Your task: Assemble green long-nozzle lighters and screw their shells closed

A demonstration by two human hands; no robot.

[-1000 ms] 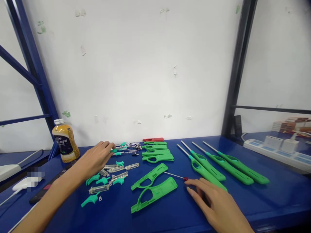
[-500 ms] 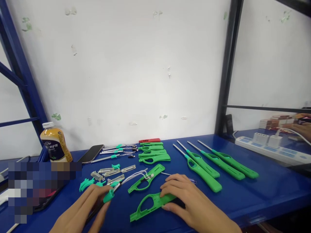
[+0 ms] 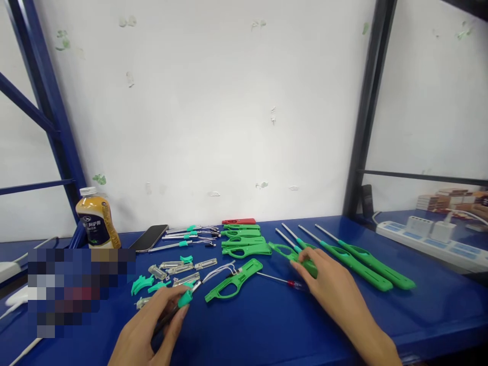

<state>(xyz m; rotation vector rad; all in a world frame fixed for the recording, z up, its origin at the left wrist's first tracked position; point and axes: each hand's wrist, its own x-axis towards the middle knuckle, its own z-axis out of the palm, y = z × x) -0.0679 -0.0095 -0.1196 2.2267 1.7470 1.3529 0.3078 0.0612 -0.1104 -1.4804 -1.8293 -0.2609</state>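
My left hand (image 3: pixel 152 328) pinches a dark rod with a teal collar (image 3: pixel 185 298); white wires run from it toward an open green handle half (image 3: pixel 232 282) lying on the blue table. My right hand (image 3: pixel 324 272) is closed on another green handle half (image 3: pixel 280 249), over the left end of the row of green lighters with metal tubes (image 3: pixel 358 264). Between the hands lies a screwdriver with a red and clear handle (image 3: pixel 293 283). Teal triggers (image 3: pixel 142 283) and clear parts (image 3: pixel 206 264) are scattered beyond my left hand.
Several green handle pieces (image 3: pixel 247 249) and a red one (image 3: pixel 239 221) lie near the wall. Tube parts with wires (image 3: pixel 170 246), a phone (image 3: pixel 151 238) and a bottle (image 3: pixel 98 218) are at the left. A power strip (image 3: pixel 430 244) lies at the right.
My right hand has carried the green handle half from the front of the table back and right to the lighters. The screwdriver now shows. My left hand still holds the rod.
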